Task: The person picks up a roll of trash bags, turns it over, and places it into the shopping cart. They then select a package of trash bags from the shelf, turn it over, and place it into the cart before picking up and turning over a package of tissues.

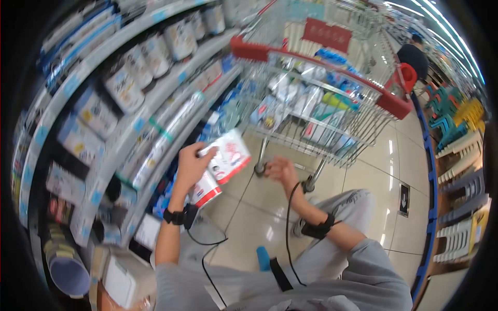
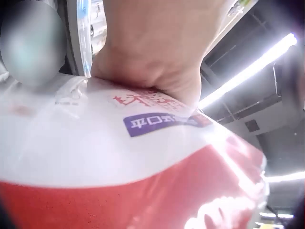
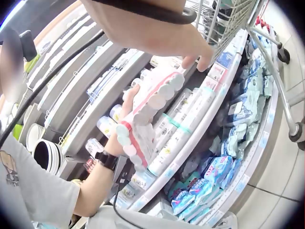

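Packs [image 1: 229,155], white and red, 2: in the left grip [image 1: 192,165], fingers curled on them, beside the stocked shelves [image 1: 138,124]. Right grip [image 1: 282,172], 1: fingers loosely bent, relaxed, near the packs. Shopping cart [image 1: 395,105], 1: red-handled, loaded with goods [image 1: 337,100], before the person [image 1: 373,269] in grey. Stools [image 1: 471,115], stacked, assorted colours: I see these across the tiled floor [image 1: 249,212].

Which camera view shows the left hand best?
The head view: the left hand shows nearly whole, gripping a red-and-white pack. The right wrist view shows it partly hidden; the left wrist view, only a cropped close-up.
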`<control>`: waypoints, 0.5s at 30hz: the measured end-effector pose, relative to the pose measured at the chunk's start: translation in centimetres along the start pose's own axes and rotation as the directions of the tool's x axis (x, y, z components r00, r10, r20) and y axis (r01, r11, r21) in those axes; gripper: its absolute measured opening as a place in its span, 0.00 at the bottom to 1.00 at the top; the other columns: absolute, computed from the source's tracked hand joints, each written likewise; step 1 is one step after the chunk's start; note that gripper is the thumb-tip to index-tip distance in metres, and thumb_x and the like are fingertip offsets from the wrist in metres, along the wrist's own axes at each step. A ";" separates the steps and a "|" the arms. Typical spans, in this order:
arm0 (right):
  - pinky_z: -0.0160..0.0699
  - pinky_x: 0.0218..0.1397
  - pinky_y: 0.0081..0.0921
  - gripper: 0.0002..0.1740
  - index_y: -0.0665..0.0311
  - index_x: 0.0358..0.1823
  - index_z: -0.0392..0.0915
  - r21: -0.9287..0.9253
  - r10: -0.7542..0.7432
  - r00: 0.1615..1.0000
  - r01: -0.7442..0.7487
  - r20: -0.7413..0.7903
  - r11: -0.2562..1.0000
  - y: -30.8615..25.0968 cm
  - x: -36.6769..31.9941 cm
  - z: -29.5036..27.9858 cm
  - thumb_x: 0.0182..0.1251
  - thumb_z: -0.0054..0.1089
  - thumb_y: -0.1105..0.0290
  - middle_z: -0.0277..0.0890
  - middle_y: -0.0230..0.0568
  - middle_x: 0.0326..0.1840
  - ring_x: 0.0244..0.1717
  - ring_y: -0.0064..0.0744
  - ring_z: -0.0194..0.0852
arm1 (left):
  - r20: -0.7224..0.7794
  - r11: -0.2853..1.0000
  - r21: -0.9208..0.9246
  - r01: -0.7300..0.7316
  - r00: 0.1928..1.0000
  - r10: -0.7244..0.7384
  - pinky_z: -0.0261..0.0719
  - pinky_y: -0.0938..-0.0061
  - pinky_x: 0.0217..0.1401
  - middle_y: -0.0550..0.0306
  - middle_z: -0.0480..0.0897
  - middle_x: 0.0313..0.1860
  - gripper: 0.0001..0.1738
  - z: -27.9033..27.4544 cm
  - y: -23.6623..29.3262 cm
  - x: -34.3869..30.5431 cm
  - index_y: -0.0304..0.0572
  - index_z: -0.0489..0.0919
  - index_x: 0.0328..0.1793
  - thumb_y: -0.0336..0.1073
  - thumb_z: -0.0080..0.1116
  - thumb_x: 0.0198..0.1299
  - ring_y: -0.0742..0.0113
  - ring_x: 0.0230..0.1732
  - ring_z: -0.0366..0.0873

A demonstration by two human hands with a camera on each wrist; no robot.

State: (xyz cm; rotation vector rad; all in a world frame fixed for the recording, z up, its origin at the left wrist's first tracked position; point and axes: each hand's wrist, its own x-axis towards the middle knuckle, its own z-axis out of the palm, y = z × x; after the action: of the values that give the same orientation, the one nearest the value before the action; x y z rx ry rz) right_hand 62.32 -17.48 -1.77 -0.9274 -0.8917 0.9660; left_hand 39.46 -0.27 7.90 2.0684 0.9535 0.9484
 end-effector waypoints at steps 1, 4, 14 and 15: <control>0.69 0.61 0.31 0.32 0.64 0.69 0.56 -0.055 -0.011 1.000 0.011 -0.006 0.998 -1.1 0.1 0.8 0.73 0.50 0.51 0.67 0.44 0.59 0.55 0.33 0.72 | 0.067 1.000 0.000 -0.013 0.998 0.013 0.62 0.72 0.23 0.53 0.72 0.16 0.20 0.3 0.9 -1.0 0.28 0.80 0.34 0.44 0.67 0.57 0.76 0.20 0.63; 0.70 0.61 0.31 0.33 0.64 0.70 0.56 -0.143 0.004 1.000 -0.003 0.004 0.990 -2.3 -0.4 2.6 0.71 0.54 0.56 0.68 0.45 0.60 0.55 0.33 0.73 | 0.268 0.985 -0.152 0.085 0.962 -0.042 0.62 0.75 0.24 0.60 0.73 0.18 0.17 2.4 3.1 -4.1 0.30 0.80 0.32 0.41 0.67 0.57 0.79 0.22 0.64; 0.81 0.55 0.34 0.31 0.68 0.64 0.66 0.153 0.712 0.658 -0.751 0.246 0.642 3.1 -2.6 1.3 0.70 0.54 0.50 0.78 0.42 0.55 0.50 0.34 0.81 | 0.174 0.709 -0.627 0.323 0.945 -0.277 0.63 0.81 0.21 0.63 0.73 0.15 0.21 6.5 -1.6 -9.8 0.34 0.75 0.25 0.41 0.53 0.69 0.80 0.17 0.68; 0.80 0.59 0.38 0.36 0.65 0.67 0.65 0.277 0.749 0.576 -0.816 0.326 0.507 4.3 -3.4 0.3 0.71 0.48 0.42 0.76 0.43 0.59 0.54 0.38 0.80 | 0.163 0.626 -0.710 0.323 0.940 -0.301 0.64 0.81 0.20 0.61 0.73 0.14 0.20 6.6 -1.3 -9.5 0.35 0.75 0.25 0.40 0.52 0.69 0.78 0.16 0.69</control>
State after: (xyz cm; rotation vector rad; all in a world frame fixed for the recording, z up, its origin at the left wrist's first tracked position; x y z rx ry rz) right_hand 59.83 -19.40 -6.26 -0.8959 -0.3112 1.9813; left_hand 39.96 -9.06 0.26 1.1768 0.7121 0.9050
